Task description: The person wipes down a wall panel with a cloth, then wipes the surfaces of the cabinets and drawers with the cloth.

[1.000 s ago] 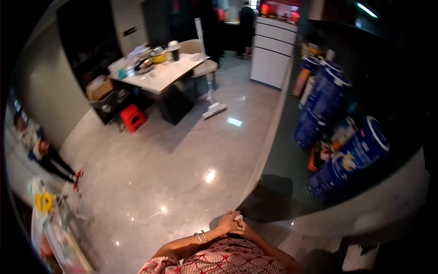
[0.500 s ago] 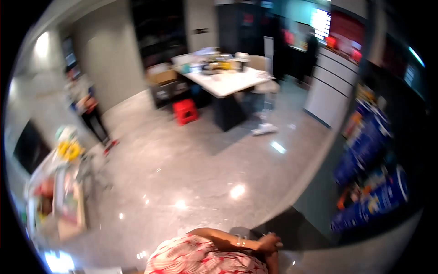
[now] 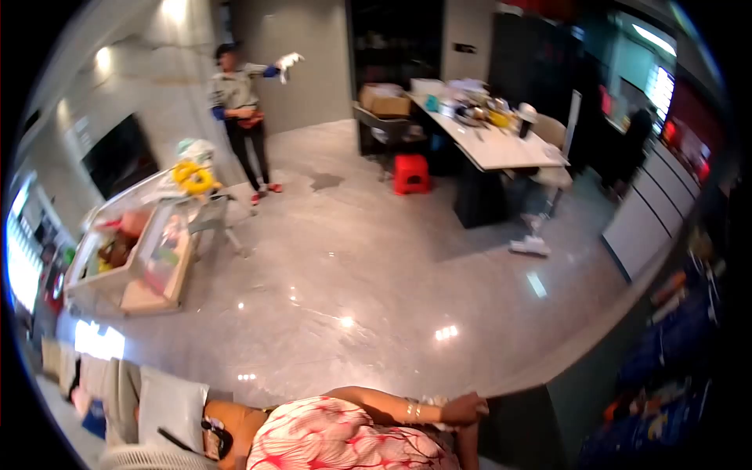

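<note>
Wearer's arms, seen from within the room. The left hand [image 3: 464,409] lies at the right edge of the lap, its fingers apparently bent; blur keeps me from telling whether they close on anything. The right forearm [image 3: 468,449] rises beneath to meet it, and the right hand is covered, its state not to be told. A small pale patch [image 3: 445,428] shows just under the left wrist (soft-looking, though too blurred for me to identify). Two slim, shiny bracelets [image 3: 413,410] ring the left forearm above a pale garment [image 3: 337,431] with curving red lines and fine ribbing.

Beyond spreads a polished, stone-like floor [image 3: 313,266], faintly veined and dotted with lamp reflections. Far side: a standing person [image 3: 239,94], one arm stretched sideways, with a limp whitish item [image 3: 291,63] at its end. Left: a low, clear-sided enclosure [image 3: 157,301] of coloured things, with a rounded yellow ring [image 3: 193,178] near its back end. Right of centre: a smooth, white-topped table [image 3: 501,151] on a dark, blocky pedestal [image 3: 478,196], flanked by a squat, glossy red stool [image 3: 411,174]; in front, a flat white floor-tool head [image 3: 530,247] rests on the floor.
</note>
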The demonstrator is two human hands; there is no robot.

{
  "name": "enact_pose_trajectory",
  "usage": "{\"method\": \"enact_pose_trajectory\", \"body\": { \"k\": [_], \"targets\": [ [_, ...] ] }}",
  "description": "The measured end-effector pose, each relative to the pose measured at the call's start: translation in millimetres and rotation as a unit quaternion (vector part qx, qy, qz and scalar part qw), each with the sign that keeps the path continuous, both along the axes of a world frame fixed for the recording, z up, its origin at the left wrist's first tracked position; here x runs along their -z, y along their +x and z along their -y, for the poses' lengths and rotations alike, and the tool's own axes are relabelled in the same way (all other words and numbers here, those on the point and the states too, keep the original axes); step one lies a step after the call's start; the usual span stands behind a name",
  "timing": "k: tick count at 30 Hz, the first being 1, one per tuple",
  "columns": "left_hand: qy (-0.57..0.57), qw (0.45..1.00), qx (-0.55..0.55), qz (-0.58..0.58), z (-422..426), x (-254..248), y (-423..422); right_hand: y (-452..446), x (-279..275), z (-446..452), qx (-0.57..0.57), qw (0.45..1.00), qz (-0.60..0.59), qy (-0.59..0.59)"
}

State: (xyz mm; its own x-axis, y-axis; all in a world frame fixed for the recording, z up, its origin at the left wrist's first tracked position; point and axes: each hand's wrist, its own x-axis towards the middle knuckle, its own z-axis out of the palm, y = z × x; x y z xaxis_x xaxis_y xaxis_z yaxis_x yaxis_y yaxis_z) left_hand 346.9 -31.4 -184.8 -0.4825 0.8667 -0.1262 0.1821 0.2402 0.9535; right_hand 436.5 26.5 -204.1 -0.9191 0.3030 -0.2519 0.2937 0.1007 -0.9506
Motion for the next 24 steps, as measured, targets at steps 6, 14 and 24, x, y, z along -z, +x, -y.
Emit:
{"method": "enact_pose_trajectory", "body": {
  "k": [6, 14, 24],
  "targets": [
    [0.012, 0.994, -0.070, 0.081, 20, -48, -17, 13, -24, 4, 0.073, 0.990, -0.119, -0.033],
    [0.008, 0.966, -0.139, 0.220, 8, -61, -13, 48, -15, -2, 0.181, 0.978, 0.001, -0.100],
    [0.030, 0.928, -0.058, 0.366, -12, -66, 26, 50, -2, -7, 0.287, 0.825, -0.106, -0.476]
  ]
}}
